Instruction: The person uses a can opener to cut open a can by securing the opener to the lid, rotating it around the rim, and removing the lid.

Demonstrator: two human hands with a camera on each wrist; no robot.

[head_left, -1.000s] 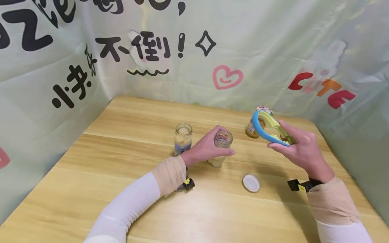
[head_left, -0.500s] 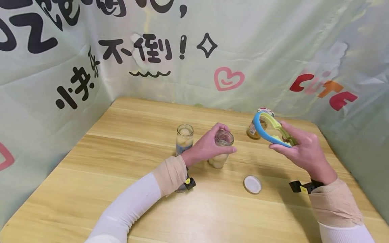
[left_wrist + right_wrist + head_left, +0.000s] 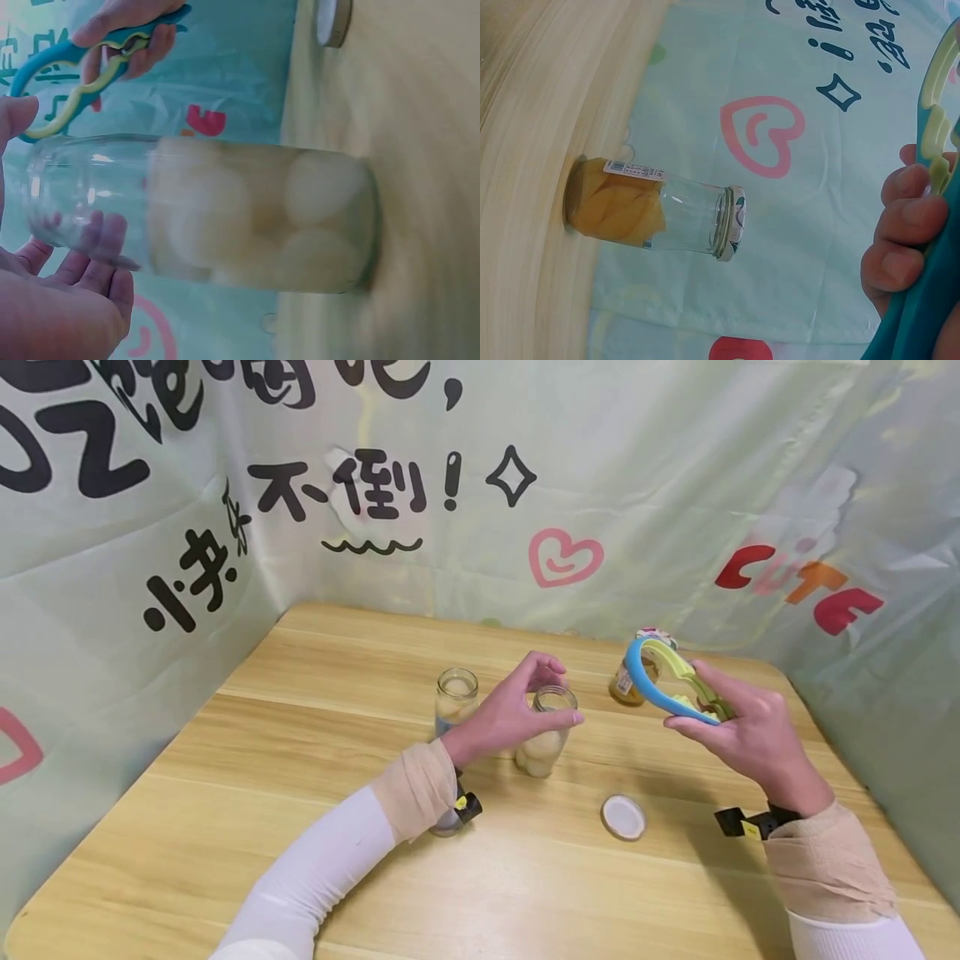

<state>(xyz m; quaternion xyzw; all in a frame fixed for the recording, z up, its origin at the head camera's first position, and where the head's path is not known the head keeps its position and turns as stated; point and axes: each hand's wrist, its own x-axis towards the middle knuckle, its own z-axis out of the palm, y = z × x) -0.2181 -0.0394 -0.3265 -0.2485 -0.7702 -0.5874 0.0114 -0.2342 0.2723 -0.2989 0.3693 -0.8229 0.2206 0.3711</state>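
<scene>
An uncapped glass jar [image 3: 542, 753] of pale round fruit in liquid stands upright on the table. My left hand [image 3: 517, 710] is around its rim with fingers and thumb spread; in the left wrist view the fingers [image 3: 97, 281] lie loosely beside the glass, not clasping it. Raised to the right, my right hand [image 3: 750, 735] grips a blue and green jar opener [image 3: 639, 672] by its handles, its loop holding no lid. On the table between the hands and the front edge lies a lid [image 3: 623, 817], white inside up.
A second open jar [image 3: 456, 700] with a blue label stands left of the first, partly hidden by my left arm. Behind the opener is a capped jar [image 3: 622, 202] of yellow-orange fruit. Printed cloth [image 3: 465, 568] walls the table's back and sides.
My left hand has loosened from the jar's rim, its fingers lifting up and away. The right hand with the jar opener stays nearly still.
</scene>
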